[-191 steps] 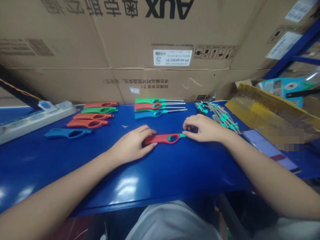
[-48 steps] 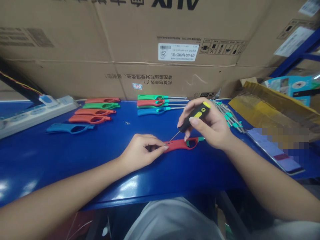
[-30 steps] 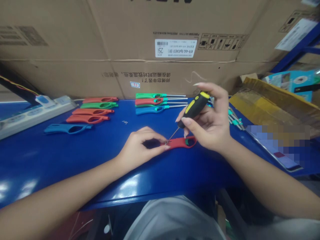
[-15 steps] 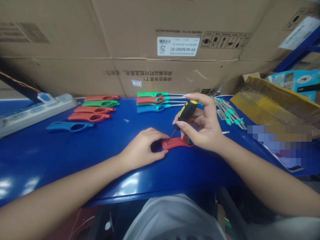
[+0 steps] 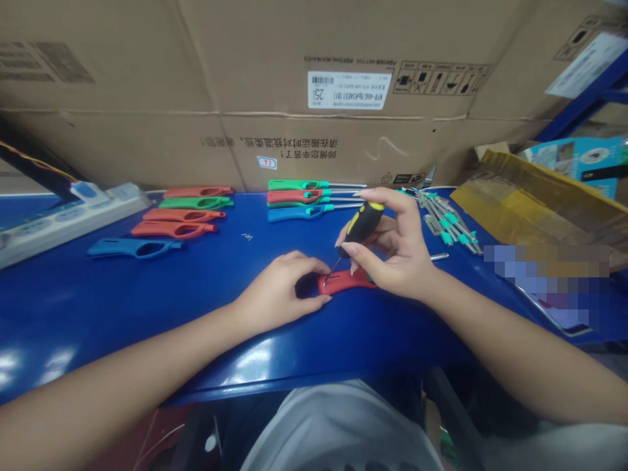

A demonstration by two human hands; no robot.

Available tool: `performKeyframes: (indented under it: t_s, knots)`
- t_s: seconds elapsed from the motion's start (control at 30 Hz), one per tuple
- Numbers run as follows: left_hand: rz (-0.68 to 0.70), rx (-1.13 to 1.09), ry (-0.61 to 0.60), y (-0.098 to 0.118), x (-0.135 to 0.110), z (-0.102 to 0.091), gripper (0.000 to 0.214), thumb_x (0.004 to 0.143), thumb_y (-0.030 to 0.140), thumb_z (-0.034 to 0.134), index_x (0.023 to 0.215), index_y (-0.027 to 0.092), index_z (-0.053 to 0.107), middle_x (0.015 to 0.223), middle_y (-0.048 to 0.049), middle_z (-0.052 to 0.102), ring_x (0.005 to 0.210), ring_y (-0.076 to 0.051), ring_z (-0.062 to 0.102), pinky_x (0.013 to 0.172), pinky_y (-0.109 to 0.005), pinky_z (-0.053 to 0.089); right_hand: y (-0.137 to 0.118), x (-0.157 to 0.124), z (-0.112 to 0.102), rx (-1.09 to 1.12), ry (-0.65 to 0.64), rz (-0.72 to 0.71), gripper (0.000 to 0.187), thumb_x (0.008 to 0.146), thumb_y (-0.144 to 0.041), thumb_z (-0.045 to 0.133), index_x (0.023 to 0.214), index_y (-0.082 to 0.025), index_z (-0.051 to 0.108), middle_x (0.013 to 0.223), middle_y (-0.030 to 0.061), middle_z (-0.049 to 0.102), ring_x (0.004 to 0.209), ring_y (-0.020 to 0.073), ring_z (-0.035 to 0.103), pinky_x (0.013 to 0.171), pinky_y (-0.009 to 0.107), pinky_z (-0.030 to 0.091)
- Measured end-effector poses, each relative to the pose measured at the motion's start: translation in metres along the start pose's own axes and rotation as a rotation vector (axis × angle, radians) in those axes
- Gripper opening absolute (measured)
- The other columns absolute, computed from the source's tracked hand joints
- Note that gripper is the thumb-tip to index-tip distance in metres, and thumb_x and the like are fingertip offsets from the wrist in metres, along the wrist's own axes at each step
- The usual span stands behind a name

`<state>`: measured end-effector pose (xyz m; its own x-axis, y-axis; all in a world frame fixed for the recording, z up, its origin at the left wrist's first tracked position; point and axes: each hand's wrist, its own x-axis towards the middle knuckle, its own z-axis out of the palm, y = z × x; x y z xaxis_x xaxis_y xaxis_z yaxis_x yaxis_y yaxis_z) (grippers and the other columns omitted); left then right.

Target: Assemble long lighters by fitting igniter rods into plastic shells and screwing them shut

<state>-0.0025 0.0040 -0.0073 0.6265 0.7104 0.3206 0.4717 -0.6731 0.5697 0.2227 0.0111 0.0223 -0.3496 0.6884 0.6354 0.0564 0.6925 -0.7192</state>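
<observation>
A red lighter (image 5: pixel 343 281) lies flat on the blue table, its butt end pinched between the thumb and fingers of my left hand (image 5: pixel 275 288). My right hand (image 5: pixel 400 252) is closed around a black and yellow screwdriver (image 5: pixel 363 227), held tilted with the handle leaning right. The screwdriver's thin shaft points down at the left end of the red lighter, at or very near its surface. My right hand covers the lighter's right end, though a metal tube (image 5: pixel 439 256) shows beyond that hand.
Lighters with metal tubes (image 5: pixel 299 196) stand in a row at the back. Tubeless handles (image 5: pixel 171 228) lie left, near a power strip (image 5: pixel 73 216). Small screws (image 5: pixel 246 236) lie mid-table. Metal tubes with teal ends (image 5: pixel 451 222) and a taped package (image 5: pixel 530 196) are right; cardboard (image 5: pixel 265 59) stands behind.
My right hand and the screwdriver have shifted slightly left and down, the handle leaning a little more. My left hand stays on the red lighter.
</observation>
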Motion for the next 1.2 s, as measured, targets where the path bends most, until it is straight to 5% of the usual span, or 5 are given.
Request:
performKeyframes:
  t_s: [0.57,0.77,1.0,1.2]
  knots:
    - [0.019,-0.011,-0.004,-0.001,0.0,0.0,0.022,0.085,0.028,0.078,0.104,0.022,0.068,0.103,-0.0033,0.074,0.096,-0.021,0.067,0.087,-0.035,0.052,0.0,0.001,0.003,-0.143,-0.012,-0.107,0.06,0.089,-0.022,0.073,0.14,-0.035,0.042,0.114,0.0044,0.064,0.085,0.0167,0.071,0.069,0.031,0.065]
    - [0.029,-0.038,-0.008,-0.003,0.001,0.001,0.021,0.084,0.026,0.078,0.102,0.022,0.067,0.103,-0.0024,0.074,0.097,-0.022,0.067,0.089,-0.035,0.051,0.003,0.003,0.009,-0.325,0.094,-0.126,0.061,0.079,-0.034,0.083,0.13,-0.033,0.05,0.121,0.0049,0.065,0.073,0.015,0.066,0.057,0.028,0.06]
    - [0.004,-0.029,-0.021,0.001,0.003,-0.002,0.017,0.084,0.028,0.079,0.093,0.021,0.067,0.093,-0.0019,0.073,0.089,-0.021,0.066,0.083,-0.034,0.051,-0.02,0.031,0.001,-0.218,-0.191,0.029,0.038,0.102,-0.03,0.051,0.14,-0.029,0.046,0.124,0.0073,0.068,0.064,0.0121,0.065,0.058,0.028,0.058]
    - [0.025,-0.036,-0.002,0.0,0.002,-0.001,0.017,0.083,0.025,0.079,0.092,0.021,0.066,0.098,-0.002,0.074,0.096,-0.022,0.067,0.088,-0.035,0.05,-0.023,0.042,0.0,-0.529,-0.174,-0.3,0.038,0.091,-0.039,0.071,0.126,-0.027,0.064,0.123,0.0059,0.072,0.1,0.0235,0.071,0.088,0.036,0.059]
